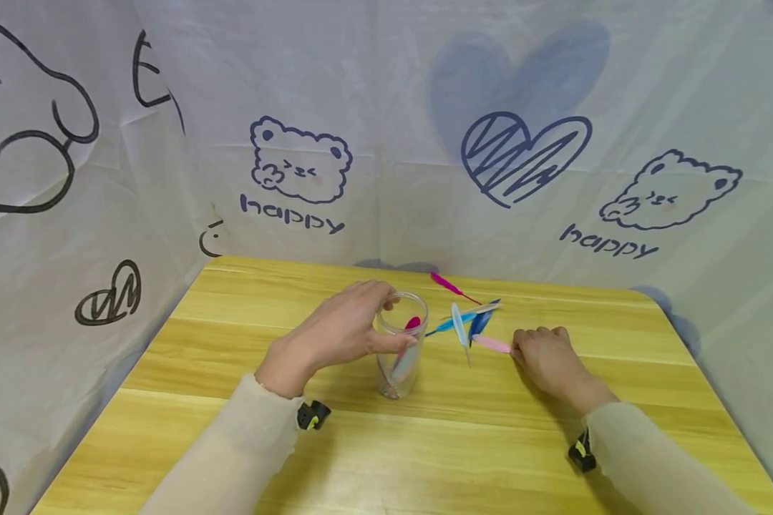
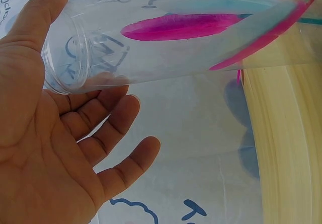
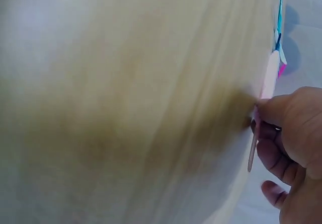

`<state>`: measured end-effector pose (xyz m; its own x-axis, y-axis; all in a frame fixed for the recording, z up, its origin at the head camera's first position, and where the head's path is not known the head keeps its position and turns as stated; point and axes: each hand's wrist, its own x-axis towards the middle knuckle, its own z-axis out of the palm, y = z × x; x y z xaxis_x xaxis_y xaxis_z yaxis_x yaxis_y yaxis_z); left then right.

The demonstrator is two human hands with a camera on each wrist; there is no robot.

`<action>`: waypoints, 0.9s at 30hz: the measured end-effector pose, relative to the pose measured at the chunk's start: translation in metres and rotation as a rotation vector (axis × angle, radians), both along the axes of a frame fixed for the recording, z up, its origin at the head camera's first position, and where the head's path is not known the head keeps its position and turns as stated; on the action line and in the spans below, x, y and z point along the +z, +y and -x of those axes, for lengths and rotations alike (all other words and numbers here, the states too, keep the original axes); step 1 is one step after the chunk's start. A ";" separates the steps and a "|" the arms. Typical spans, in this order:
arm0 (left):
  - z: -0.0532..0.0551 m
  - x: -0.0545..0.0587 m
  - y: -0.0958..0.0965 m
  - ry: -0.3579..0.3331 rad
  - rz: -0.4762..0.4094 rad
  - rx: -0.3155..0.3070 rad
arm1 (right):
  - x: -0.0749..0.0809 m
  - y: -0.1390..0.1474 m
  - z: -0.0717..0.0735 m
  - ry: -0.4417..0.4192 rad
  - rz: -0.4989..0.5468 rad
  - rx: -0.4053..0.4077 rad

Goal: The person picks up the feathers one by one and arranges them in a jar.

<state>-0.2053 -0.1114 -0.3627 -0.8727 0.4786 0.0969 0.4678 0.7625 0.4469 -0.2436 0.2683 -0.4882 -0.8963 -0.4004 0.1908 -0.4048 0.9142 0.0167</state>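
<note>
My left hand (image 1: 341,325) grips a clear plastic jar (image 1: 417,368) near its open rim, thumb on one side and fingers on the other. The jar stands upright on the wooden table. Inside it are magenta feathers (image 2: 183,26) and pale blue ones. To the right, my right hand (image 1: 550,361) pinches a pink feather (image 1: 492,344) by its shaft, low over the table; the quill end (image 3: 252,156) sticks out past the fingers. Beside the pink feather lie a light blue feather (image 1: 459,322), a dark blue feather (image 1: 482,324) and a bright blue feather (image 1: 449,325), overlapping.
A magenta feather (image 1: 446,283) lies farther back, close to the table's rear edge. A cream feather (image 1: 489,307) crosses the top of the pile. White cloth (image 1: 399,179) printed with bears and hearts hangs behind the wooden table (image 1: 412,458) and along its sides.
</note>
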 end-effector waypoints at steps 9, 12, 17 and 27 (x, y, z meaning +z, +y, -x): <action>0.001 0.000 0.000 0.000 0.003 -0.003 | 0.004 -0.005 -0.005 -0.004 0.044 -0.039; 0.001 0.000 0.000 -0.002 0.000 -0.002 | 0.005 -0.005 -0.007 0.027 0.018 -0.039; 0.000 0.000 0.001 -0.002 -0.002 -0.003 | 0.006 -0.003 -0.007 0.089 -0.010 -0.047; 0.000 0.000 0.000 -0.005 -0.004 -0.001 | 0.003 -0.002 -0.005 0.210 0.014 0.001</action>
<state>-0.2050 -0.1117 -0.3628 -0.8726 0.4792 0.0944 0.4665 0.7604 0.4519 -0.2382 0.2665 -0.4849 -0.8356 -0.3974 0.3792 -0.3950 0.9145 0.0879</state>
